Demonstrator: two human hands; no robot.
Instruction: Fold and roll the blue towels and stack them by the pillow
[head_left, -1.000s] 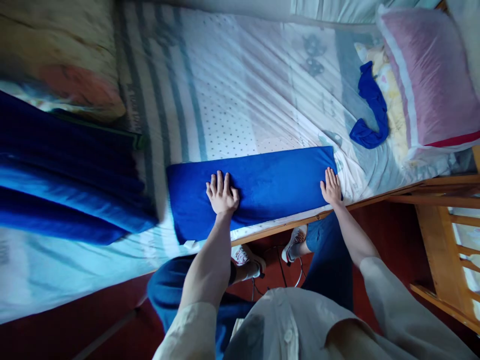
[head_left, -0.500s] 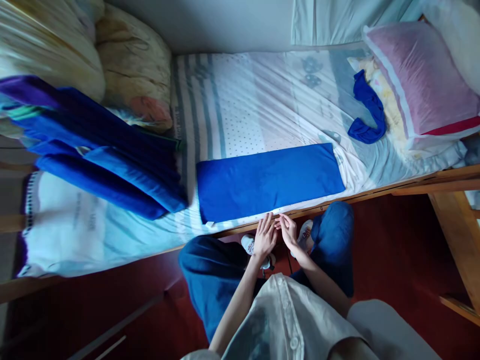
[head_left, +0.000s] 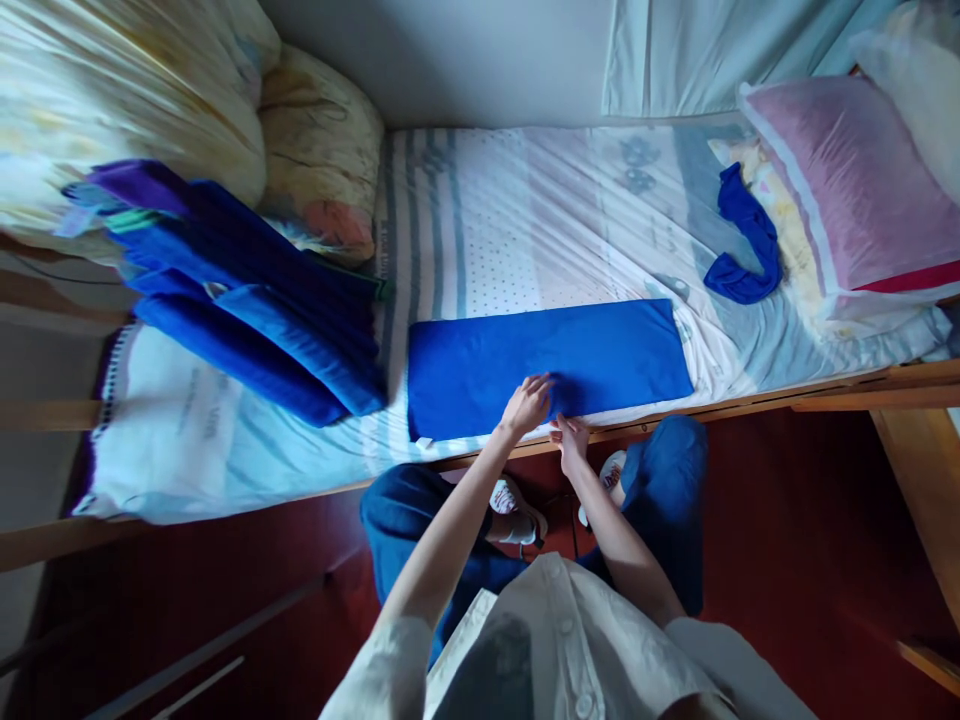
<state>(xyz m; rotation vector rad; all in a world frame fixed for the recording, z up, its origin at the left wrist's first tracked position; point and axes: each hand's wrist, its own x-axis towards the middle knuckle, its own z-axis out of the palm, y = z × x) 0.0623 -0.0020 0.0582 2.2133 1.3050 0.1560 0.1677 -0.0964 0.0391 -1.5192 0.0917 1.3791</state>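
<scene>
A flat, folded blue cloth (head_left: 487,365) lies lengthwise along the bed's front edge, a small white tag at its near left corner. My left hand (head_left: 527,402) is over the cloth's front part, its fingers bent to the right and the tips blurred. Whether it touches the cloth is unclear. Just below and to the right, my right hand (head_left: 573,442) is at the cloth's front edge with its fingers curled in. Anything between those fingers is hidden.
On the left, a stack of folded blue cloths (head_left: 255,300) leans beside stuffed bags or pillows (head_left: 319,150). A crumpled blue strip of cloth (head_left: 754,245) lies near the pink pillow (head_left: 832,170) on the right. A wooden rail (head_left: 720,402) borders the striped bed sheet (head_left: 517,200).
My left hand has risen from the bed edge onto the cloth, and its fingers have bent. My right hand's fingers have curled in near the edge. The view has shifted slightly.
</scene>
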